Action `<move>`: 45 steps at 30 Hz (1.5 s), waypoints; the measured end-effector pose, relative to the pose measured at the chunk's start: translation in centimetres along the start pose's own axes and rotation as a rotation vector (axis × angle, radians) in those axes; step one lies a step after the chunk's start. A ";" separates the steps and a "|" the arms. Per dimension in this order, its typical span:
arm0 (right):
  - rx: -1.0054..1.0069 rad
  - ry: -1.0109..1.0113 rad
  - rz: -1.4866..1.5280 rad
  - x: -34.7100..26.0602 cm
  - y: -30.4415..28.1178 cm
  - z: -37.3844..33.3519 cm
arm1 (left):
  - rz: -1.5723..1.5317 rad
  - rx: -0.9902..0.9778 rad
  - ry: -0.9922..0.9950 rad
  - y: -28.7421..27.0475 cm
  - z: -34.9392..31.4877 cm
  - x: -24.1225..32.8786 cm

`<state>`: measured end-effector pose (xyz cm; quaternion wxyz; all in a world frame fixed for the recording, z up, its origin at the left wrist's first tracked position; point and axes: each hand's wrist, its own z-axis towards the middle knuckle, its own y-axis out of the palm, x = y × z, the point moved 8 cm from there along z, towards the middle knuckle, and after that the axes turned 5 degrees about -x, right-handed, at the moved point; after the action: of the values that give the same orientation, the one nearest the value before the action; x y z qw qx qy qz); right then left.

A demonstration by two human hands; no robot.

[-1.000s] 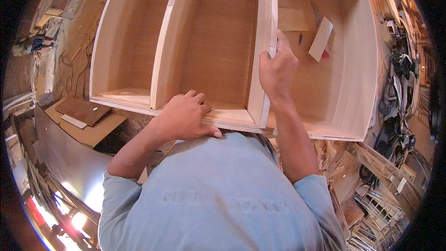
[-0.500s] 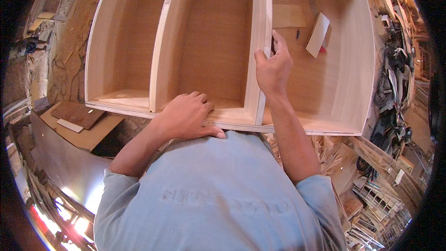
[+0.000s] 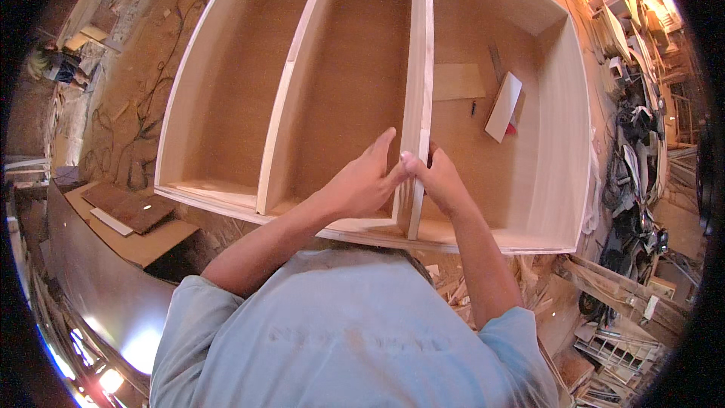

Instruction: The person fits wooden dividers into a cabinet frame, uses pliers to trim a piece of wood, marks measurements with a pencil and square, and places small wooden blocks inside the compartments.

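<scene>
A shallow wooden cabinet frame [image 3: 362, 234] lies open side up in front of me, with upright dividers splitting it into compartments. At the right divider [image 3: 421, 91], my right hand [image 3: 445, 185] grips the front edge, its fingers partly hidden on the right side. My left hand [image 3: 364, 185] is in the middle compartment, fingers stretched along the divider's left side; its thumb meets my right thumb at the edge. The left divider [image 3: 291, 68] stands apart from both hands. Inside the right compartment lie a white-faced wood block [image 3: 504, 107], a thin board piece [image 3: 458, 81] and a small dark pen-like object [image 3: 473, 108].
Brown panel pieces [image 3: 128, 204] lie on a large sheet at the left. Cables [image 3: 143, 128] run over the floor beyond. Another person [image 3: 60, 68] is at the far left. Dark clutter [image 3: 642, 166] and wood scraps line the right side.
My left hand has left the near rail and moved up and right to the right divider. My right hand has slid nearer along that divider. The cabinet appears shifted lower in view.
</scene>
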<state>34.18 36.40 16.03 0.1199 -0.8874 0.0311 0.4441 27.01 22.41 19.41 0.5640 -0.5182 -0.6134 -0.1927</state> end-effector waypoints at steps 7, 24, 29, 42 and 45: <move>0.077 -0.074 -0.504 2.0 -11.3 10.0 | 0.102 0.252 -0.010 -0.5 7.1 2.3; -0.094 -0.252 -1.772 -4.1 -15.4 33.7 | 0.069 0.198 -0.120 1.9 6.4 2.1; 0.191 -0.316 -1.452 -12.4 -25.2 33.3 | 0.042 0.151 -0.072 2.2 6.9 1.2; 0.034 -0.823 -0.601 -32.9 -10.2 11.7 | 1.371 0.563 0.617 -21.5 12.6 21.7; -0.130 -0.876 -0.722 -31.3 -5.8 14.5 | 1.356 0.156 0.453 -23.7 19.5 17.1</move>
<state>4.91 43.91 33.68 0.2110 -0.5804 -0.3539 0.7024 0.15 36.35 37.28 0.7085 -0.6904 -0.0365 0.1414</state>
